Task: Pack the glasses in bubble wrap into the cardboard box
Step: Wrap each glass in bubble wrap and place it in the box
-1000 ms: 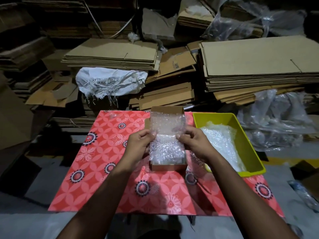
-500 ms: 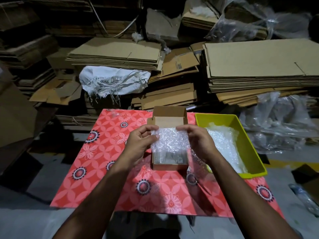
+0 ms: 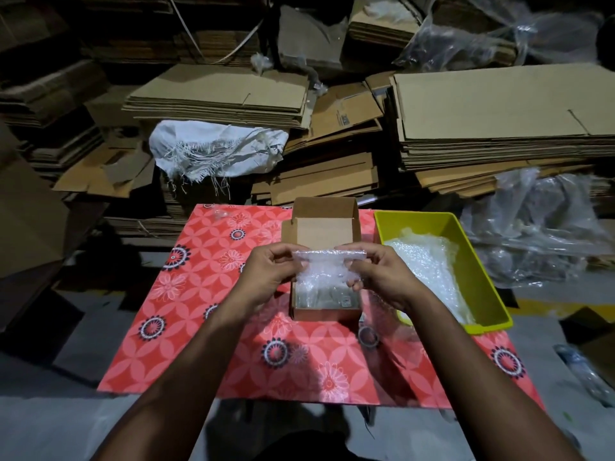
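Both hands, left (image 3: 266, 274) and right (image 3: 379, 277), pinch the bubble wrap (image 3: 324, 272) over the box (image 3: 324, 257); yellow bin (image 3: 479, 261) at 3 o'clock.

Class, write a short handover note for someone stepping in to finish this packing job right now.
Left hand and right hand each pinch an end of the clear bubble wrap sheet, held over the small open brown cardboard box on the red floral tablecloth.
Done: a clear item already lies in the box.
Left: tuck the sheet in, close the lid. Spare wrap is in the yellow plastic tray.
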Available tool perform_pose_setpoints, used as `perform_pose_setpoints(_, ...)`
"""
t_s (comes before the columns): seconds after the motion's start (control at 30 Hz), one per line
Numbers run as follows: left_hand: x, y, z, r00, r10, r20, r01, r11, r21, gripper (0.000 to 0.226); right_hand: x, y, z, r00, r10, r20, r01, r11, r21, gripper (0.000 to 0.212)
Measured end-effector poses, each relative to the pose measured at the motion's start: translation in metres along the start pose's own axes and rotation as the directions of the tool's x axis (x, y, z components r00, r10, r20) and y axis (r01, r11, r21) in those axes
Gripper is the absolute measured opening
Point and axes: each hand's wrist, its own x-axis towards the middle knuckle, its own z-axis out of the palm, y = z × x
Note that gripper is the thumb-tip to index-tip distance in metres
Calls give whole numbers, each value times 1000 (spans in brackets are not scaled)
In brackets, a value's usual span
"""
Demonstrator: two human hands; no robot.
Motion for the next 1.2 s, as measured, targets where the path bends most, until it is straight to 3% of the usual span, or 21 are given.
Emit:
perform_pose_setpoints(0.07,3,-1,-2,999,20,-40,-19,1000,14,24,0,-3,2,999,18,-31,-15,997,82,39)
perform_pose_setpoints(0.17,4,-1,3,998,32,-63,-33,999,-15,27,-2,-6,7,997,57,-54,-43,971,235,39)
perform_pose_setpoints(0.3,-2,-3,11,996,-8,-87,-10,977,-211,29,0,-2,8,991,105,-80,-60,898,437,43)
perform_pose_setpoints(0.37,-3,-9,11,997,9,-80,-20,991,-133,15,2,5,8,988,105,-116,-57,931,360,37)
perform_pose_setpoints(0.43,-3,-18,10,998,20,-59,-20,1000,-1,7,3,9,9,985,68,-159,-39,982,184,10)
perform_pose_setpoints(0.47,-2,-25,10,998,-10,-55,12,1000,26,13,4,12,11,982,52,-180,-28,991,134,11)
perform_pose_setpoints(0.5,-3,-31,11,997,-50,-52,51,998,30,19,6,17,12,972,63,-225,-37,992,118,25)
perform_pose_setpoints(0.63,-13,-60,21,986,-164,19,164,986,-36,35,11,35,20,914,223,-340,-142,958,247,48)
perform_pose_setpoints(0.7,-19,-78,25,978,-207,-7,205,974,-93,42,11,49,23,894,318,-317,-238,934,266,44)
perform_pose_setpoints(0.8,-25,-101,28,964,-249,-94,242,967,-77,35,10,68,28,864,421,-276,-351,897,269,31)
perform_pose_setpoints(1.0,-11,-124,5,926,-305,-223,323,945,52,32,53,82,33,850,265,-456,-350,930,-112,18)
perform_pose_setpoints(1.1,9,-138,-17,900,-298,-318,359,921,153,33,87,91,44,874,183,-449,-344,887,-309,15)
perform_pose_setpoints(1.2,30,-146,-26,899,-339,-277,394,903,174,47,112,105,55,889,147,-435,-339,847,-408,13)
